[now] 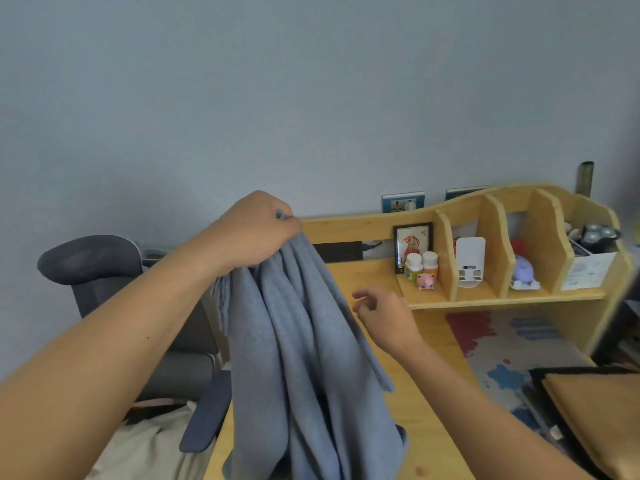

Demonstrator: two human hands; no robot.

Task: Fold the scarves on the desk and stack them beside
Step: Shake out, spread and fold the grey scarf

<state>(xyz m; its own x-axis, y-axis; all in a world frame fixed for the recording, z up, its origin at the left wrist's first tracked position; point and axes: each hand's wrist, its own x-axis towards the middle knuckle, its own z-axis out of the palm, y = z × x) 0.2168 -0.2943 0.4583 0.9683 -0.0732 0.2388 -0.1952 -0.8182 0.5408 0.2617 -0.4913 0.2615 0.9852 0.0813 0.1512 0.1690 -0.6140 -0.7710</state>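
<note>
One left hand (258, 233) grips hanging grey scarf (298, 348).

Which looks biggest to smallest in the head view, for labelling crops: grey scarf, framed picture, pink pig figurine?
1. grey scarf, though held up nearest the camera
2. framed picture
3. pink pig figurine

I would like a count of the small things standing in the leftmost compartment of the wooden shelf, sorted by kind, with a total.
Framed picture: 1
Bottles with white caps: 2
Pink pig figure: 1
Total: 4
</note>
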